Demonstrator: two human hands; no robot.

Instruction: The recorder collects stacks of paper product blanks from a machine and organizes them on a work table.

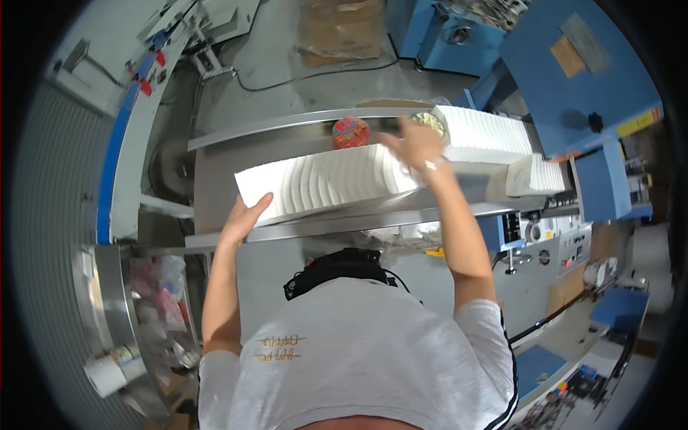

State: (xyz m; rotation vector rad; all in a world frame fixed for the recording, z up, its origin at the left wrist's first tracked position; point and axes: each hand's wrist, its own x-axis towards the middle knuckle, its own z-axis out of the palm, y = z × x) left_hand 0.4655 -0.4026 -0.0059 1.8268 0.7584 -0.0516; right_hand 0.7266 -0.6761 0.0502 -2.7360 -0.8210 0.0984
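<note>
A long row of white folded paper (322,183), stacked in upright layers, lies slantwise in a metal trough (222,165). At its left end my left hand (244,221) grips the near corner, thumb on the end face and the other fingers partly hidden. My right hand (419,147), a little blurred, is over the row's right end with fingers apart. Beside its fingers stands a round object with a pale patterned top (430,123), partly covered. Behind the row is a red patterned round tin (351,133). Whether the right hand touches the paper, I cannot tell.
More white paper (487,132) fills the trough's right end, with a shorter stack (541,175) near it. A blue machine (580,79) rises at the right. Metal rails (301,231) edge the trough. A cable (315,84) crosses the floor behind.
</note>
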